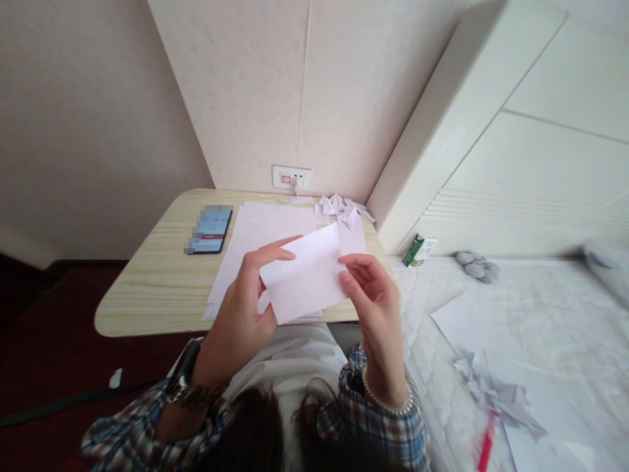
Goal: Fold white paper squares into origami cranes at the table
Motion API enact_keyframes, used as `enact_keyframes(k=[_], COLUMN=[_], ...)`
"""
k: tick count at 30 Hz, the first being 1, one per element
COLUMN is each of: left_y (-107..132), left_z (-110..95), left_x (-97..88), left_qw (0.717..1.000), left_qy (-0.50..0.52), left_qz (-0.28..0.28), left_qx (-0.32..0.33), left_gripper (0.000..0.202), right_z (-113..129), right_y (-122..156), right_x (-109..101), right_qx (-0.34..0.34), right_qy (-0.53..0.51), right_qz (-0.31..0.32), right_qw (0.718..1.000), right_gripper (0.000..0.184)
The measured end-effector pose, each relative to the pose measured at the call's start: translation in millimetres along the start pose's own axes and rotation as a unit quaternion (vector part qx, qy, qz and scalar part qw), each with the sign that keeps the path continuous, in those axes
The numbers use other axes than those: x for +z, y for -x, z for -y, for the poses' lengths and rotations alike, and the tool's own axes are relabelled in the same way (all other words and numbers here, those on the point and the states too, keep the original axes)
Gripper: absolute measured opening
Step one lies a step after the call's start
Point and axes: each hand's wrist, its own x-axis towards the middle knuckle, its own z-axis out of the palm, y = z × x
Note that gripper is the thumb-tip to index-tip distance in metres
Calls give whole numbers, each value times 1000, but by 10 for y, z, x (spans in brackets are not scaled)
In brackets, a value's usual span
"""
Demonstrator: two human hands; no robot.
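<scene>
Both my hands hold a folded white sheet of paper (307, 275) in the air over the near edge of a small wooden table (157, 275). My left hand (243, 314) grips its left side, with the fingers curled round the edge and the forefinger laid along the top. My right hand (373, 298) pinches the right edge between thumb and fingers. A stack of flat white sheets (268, 229) lies on the table under the held sheet. I wear a watch on the left wrist and a bead bracelet on the right.
A smartphone (210, 231) lies on the table's left part. Several small folded paper pieces (344, 208) sit at the table's back right, below a wall socket (291, 177). To the right is a bed with loose sheets (466, 318), crumpled paper (496, 393), a green box (417, 250) and a headboard.
</scene>
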Motion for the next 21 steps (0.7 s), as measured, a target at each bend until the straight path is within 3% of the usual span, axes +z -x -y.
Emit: enact_keyframes(k=[3,7,12,18,21], left_y=[-10,-24,-12,-10,-11], left_z=[14,-44,-101,-90,-86], left_x=[-6,-17,-21,-13,-11], left_qw=[978,925,907,906,909], left_qy=[-179,-352,-388,-391,-381], left_qz=[11,31,39,36,52], left_qx=[104,140,158,158,162], left_gripper=[45,28,39,40,44], right_z=[8,22,37,106,144], right_y=[22,65,84,81,81], right_x=[58,117,135,142,156], right_qx=[3,-16,-3,-5,-17], right_qy=[5,26,31,81,101], right_qz=[-15,-15,-11,-1,28], right_qw=[1000,999,999,997,994], right_gripper=[22,29,22,5,7])
